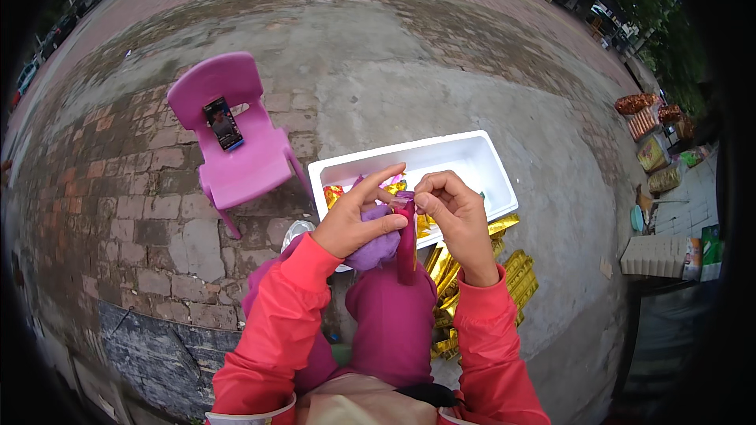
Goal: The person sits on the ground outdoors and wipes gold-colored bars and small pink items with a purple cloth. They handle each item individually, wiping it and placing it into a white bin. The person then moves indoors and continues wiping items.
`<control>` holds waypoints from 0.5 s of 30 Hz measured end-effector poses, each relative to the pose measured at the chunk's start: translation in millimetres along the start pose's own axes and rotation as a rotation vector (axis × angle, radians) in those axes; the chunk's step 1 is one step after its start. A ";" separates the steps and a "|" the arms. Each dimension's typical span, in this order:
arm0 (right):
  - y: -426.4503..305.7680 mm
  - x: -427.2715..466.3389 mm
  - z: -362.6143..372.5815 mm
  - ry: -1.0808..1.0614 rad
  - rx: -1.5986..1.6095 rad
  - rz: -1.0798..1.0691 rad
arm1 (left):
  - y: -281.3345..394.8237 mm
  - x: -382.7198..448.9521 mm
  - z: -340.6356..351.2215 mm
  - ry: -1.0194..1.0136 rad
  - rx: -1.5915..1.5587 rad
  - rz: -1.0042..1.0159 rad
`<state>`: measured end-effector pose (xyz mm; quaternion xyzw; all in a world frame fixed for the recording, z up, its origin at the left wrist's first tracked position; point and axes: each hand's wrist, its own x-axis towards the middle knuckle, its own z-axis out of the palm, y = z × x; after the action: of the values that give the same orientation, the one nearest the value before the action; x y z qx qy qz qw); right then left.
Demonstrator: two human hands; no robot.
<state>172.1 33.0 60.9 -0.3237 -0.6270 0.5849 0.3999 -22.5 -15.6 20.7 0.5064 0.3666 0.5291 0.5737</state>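
My left hand holds a narrow magenta foil piece near its upper end, the thumb against it, above my knees. A soft purple cloth or yarn bundle lies under the same hand. With thumb and forefinger pinched, my right hand touches the top edge of the magenta piece; whether it grips that edge is hard to tell. Just beyond both hands stands a white foam box with gold, red and pink foil pieces inside. Folded gold foil pieces lie on the ground to the right of my knees.
A pink plastic chair stands at the left, bearing a phone with a lit screen. Filled bags and a stack of pale trays are at the far right. A dark worn board lies at lower left.
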 end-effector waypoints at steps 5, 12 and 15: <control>9.4 -7.2 2.7 0.026 0.063 0.038 | -3.9 -1.0 4.3 -0.049 0.121 0.111; 21.6 -26.2 9.3 0.151 -0.008 -0.131 | -4.7 -3.4 7.1 -0.043 0.115 0.110; 29.0 -34.3 12.0 0.210 -0.024 -0.174 | -6.2 -2.1 9.3 -0.047 0.092 0.112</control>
<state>175.8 0.4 28.0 -0.3323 -0.6142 0.5035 0.5088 -12.5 -19.0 16.5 0.5643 0.3478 0.5310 0.5278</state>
